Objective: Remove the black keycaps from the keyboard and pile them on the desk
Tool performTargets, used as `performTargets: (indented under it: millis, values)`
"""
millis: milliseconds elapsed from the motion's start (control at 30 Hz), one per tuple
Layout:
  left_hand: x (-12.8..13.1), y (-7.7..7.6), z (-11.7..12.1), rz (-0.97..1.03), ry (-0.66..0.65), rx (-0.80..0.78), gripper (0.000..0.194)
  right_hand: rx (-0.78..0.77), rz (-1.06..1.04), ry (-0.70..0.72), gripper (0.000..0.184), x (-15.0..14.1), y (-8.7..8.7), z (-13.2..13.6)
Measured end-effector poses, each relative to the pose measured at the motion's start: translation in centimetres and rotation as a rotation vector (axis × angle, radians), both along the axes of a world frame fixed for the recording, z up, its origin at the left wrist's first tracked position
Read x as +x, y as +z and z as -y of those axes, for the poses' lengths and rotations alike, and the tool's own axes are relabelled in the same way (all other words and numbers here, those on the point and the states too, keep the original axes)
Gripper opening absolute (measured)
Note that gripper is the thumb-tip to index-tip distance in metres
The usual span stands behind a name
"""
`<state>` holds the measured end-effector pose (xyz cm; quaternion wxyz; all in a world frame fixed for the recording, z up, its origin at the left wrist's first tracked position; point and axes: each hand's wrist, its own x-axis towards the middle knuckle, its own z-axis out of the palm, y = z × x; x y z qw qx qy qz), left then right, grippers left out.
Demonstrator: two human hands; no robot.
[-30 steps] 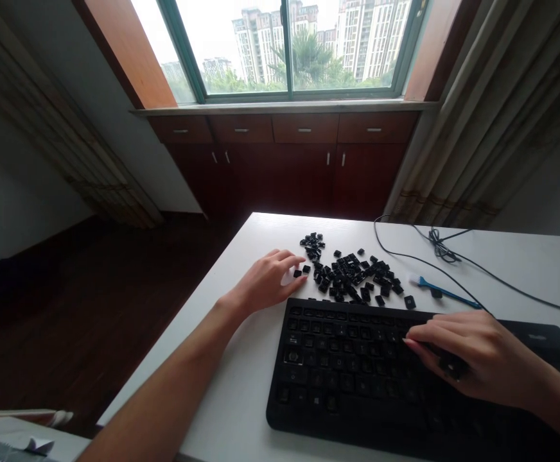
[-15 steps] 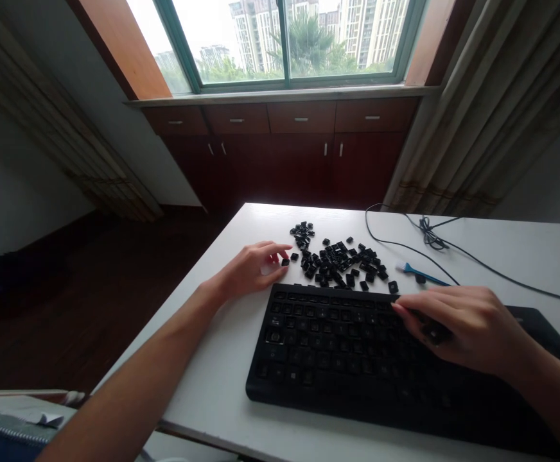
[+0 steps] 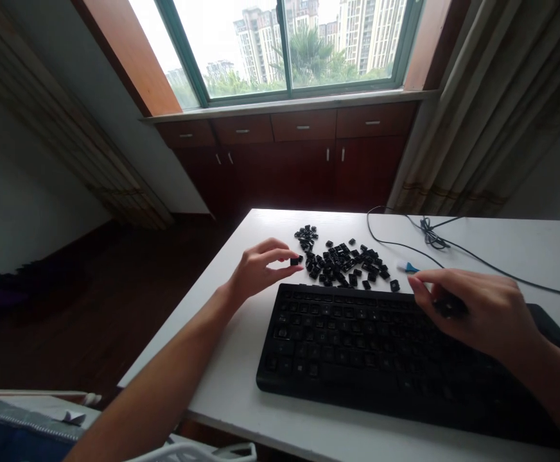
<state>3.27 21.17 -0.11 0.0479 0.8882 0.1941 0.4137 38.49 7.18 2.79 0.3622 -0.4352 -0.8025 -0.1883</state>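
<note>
Head view: a dim room with a window [image 3: 289, 48] above red-brown cabinets [image 3: 280, 170]; in front of these, a white table [image 3: 232, 378]. A black keyboard [image 3: 332, 378] lies on the table, its long axis running left to right, with numerous sockets bare of caps. Beyond its far edge is a scattered pile of loose keycaps [image 3: 342, 260]. The left hand [image 3: 263, 266] is just left of that pile, thumb and index finger closed on one black keycap [image 3: 294, 262]. From that keycap, the keyboard lies nearer the wearer and to the right — its far left corner just below the left thumb — while the pile lies directly to the right. The left hand is the nearer to the pile. The right hand [image 3: 472, 308] is over the keyboard's right portion, thumb and index tips nearly together near a blue brush [image 3: 410, 267]; its curled fingers hold a dark object [image 3: 451, 307] (identity not determinable).
</note>
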Motion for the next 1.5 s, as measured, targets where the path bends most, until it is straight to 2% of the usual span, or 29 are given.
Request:
performTargets:
  millis: [267,500,733,867,1033,1133,1333,1500]
  values:
    - [0.3,0.0,0.5,0.007,-0.051,-0.005,0.026,0.030,-0.037,-0.271,0.013,1.4,-0.2,-0.7]
    - [0.8,-0.1,0.7,-0.023,-0.099,-0.004,0.024,0.011,-0.067,-0.350,0.017,1.7,-0.8,-1.1]
    - [1.6,-0.1,1.1,-0.072,-0.074,-0.079,0.028,-0.046,-0.064,-0.324,0.017,1.2,-0.7,-0.9]
    - [3.0,0.2,2.8,-0.028,-0.076,-0.193,0.025,-0.094,-0.037,-0.281,0.015,0.6,-0.8,-0.8]
    - [4.5,0.7,4.7,-0.081,-0.161,-0.280,0.018,-0.101,-0.007,-0.199,0.011,0.0,-0.8,-0.4]
    - [4.5,0.9,4.9,-0.129,-0.202,-0.289,0.014,-0.105,0.007,-0.146,0.009,-0.2,-0.8,-0.2]
    - [3.2,1.7,4.4,-0.256,-0.318,-0.285,0.021,-0.116,0.009,-0.116,0.009,-0.5,-0.8,-0.1]
    - [3.6,1.6,4.9,-0.162,-0.271,-0.327,0.018,-0.123,0.013,-0.092,0.009,-0.4,-0.9,-0.1]
